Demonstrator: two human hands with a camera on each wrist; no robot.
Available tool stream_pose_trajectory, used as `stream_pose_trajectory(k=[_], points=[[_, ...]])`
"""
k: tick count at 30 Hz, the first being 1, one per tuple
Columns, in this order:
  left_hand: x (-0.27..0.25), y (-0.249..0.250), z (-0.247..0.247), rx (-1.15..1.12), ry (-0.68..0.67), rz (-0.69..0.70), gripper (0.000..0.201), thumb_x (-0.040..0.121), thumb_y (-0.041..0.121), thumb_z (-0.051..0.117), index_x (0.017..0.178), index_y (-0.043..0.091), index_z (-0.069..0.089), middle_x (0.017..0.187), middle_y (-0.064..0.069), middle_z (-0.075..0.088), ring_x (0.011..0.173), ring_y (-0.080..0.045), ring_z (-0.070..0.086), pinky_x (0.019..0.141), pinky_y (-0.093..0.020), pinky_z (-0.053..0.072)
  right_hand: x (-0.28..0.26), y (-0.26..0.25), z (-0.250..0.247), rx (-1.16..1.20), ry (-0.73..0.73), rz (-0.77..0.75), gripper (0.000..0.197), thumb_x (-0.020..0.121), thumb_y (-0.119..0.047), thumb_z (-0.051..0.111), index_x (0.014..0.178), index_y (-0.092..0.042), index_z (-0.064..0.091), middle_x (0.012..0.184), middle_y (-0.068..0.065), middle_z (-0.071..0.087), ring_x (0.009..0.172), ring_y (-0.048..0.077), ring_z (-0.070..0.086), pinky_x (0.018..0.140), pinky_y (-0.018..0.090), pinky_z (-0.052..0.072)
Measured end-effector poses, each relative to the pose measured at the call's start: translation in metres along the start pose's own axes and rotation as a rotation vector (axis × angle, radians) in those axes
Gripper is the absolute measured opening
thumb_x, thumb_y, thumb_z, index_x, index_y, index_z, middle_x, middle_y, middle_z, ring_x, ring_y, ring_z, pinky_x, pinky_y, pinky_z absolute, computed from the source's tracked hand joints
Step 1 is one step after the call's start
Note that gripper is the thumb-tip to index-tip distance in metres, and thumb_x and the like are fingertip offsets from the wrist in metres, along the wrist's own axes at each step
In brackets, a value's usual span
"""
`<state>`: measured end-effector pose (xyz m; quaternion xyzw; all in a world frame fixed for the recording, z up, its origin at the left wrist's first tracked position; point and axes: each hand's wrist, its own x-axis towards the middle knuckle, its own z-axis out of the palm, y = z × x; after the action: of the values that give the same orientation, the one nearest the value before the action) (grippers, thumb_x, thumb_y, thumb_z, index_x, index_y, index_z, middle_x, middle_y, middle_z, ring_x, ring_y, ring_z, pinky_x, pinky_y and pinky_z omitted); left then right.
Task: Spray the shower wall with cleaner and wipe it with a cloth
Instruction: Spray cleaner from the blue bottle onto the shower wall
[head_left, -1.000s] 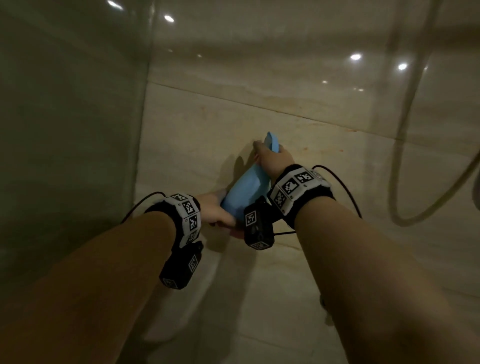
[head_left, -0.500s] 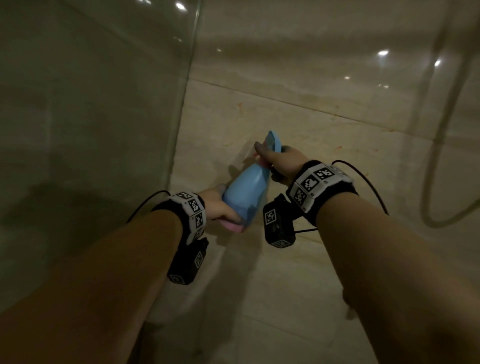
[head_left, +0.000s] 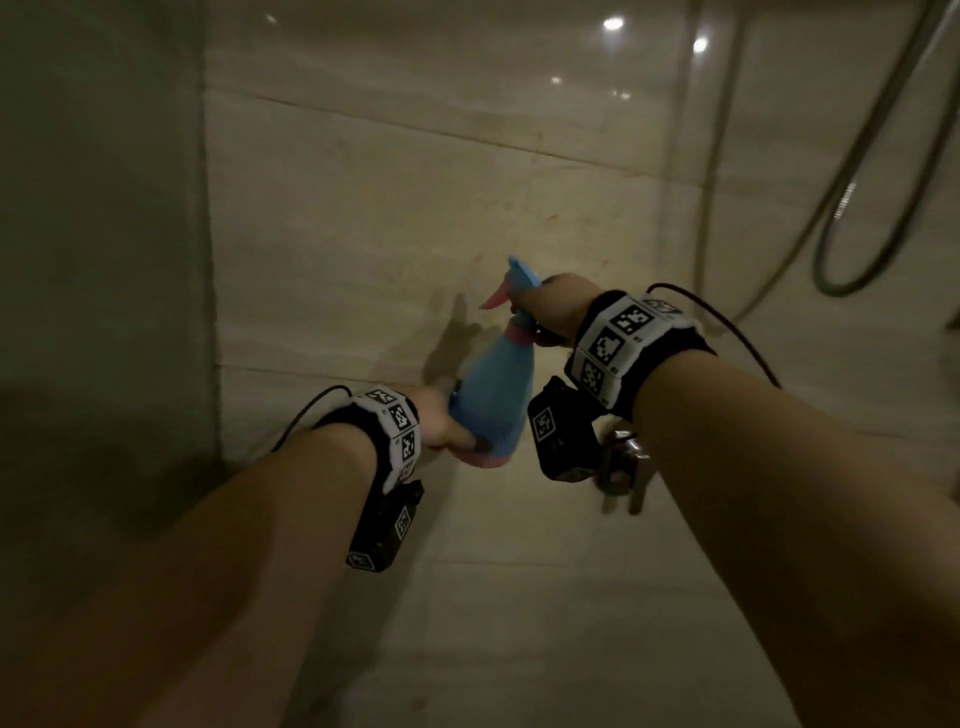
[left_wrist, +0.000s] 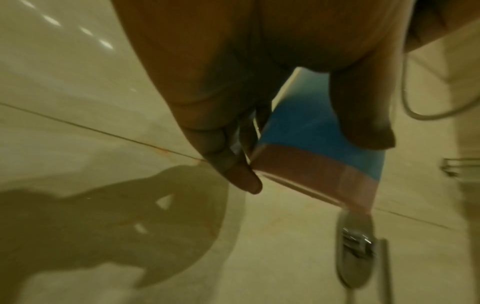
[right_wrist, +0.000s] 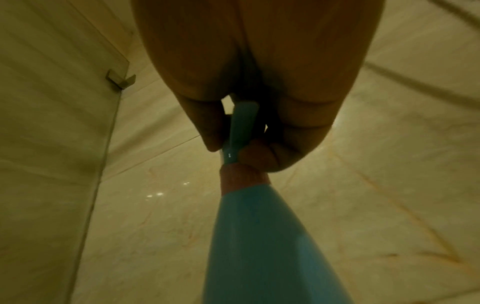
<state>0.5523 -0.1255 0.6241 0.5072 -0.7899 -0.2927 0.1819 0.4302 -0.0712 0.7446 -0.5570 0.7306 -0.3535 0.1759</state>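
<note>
A blue spray bottle (head_left: 496, 395) with a pink base and pink trigger points at the beige tiled shower wall (head_left: 395, 218). My right hand (head_left: 550, 312) grips its neck and spray head (right_wrist: 242, 131), fingers curled around it. My left hand (head_left: 441, 423) holds the bottle's lower end, thumb on the blue body (left_wrist: 306, 131) and fingers at the pink base (left_wrist: 311, 172). No cloth is in view.
A glass panel (head_left: 104, 234) stands on the left. A shower hose (head_left: 857, 218) hangs in a loop at the right. A chrome tap fitting (head_left: 621, 457) sticks out of the wall below my right wrist, seen also as the tap fitting (left_wrist: 355, 246).
Both hands and the bottle have shifted right along the wall, away from the glass panel. The bottle now stands more upright, its pink trigger showing. The tap fitting has come into view.
</note>
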Motion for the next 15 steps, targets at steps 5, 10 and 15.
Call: stream_pose_trajectory(k=[5,10,15], points=[[0.005,0.030,0.042,0.066,-0.121,0.062,0.075,0.077,0.023,0.076,0.138,0.005,0.037,0.132,-0.008,0.054,0.116,-0.027,0.057,0.081,-0.029,0.049,-0.015,0.043,-0.027,-0.138,0.085,0.082,0.045,0.098,-0.032,0.042,0.124,0.001,0.056,0.121,0.018,0.061,0.109,0.030,0.059,0.101,0.040,0.046],[0.009,0.062,0.092,0.160,-0.211,0.098,0.078,0.082,0.032,0.071,0.143,0.005,0.031,0.141,-0.009,0.047,0.127,-0.023,0.049,0.104,-0.029,0.041,-0.031,0.100,-0.062,-0.228,0.130,0.174,0.035,0.093,-0.021,0.051,0.122,-0.001,0.058,0.122,0.016,0.061,0.112,0.030,0.058,0.098,0.039,0.048],[0.011,0.100,0.145,0.214,-0.245,0.138,0.071,0.083,0.038,0.067,0.140,0.008,0.038,0.141,-0.008,0.049,0.127,-0.025,0.049,0.106,-0.032,0.040,-0.050,0.166,-0.100,-0.154,0.116,0.257,0.035,0.093,-0.019,0.052,0.123,0.000,0.056,0.107,0.014,0.065,0.097,0.026,0.064,0.085,0.028,0.056]])
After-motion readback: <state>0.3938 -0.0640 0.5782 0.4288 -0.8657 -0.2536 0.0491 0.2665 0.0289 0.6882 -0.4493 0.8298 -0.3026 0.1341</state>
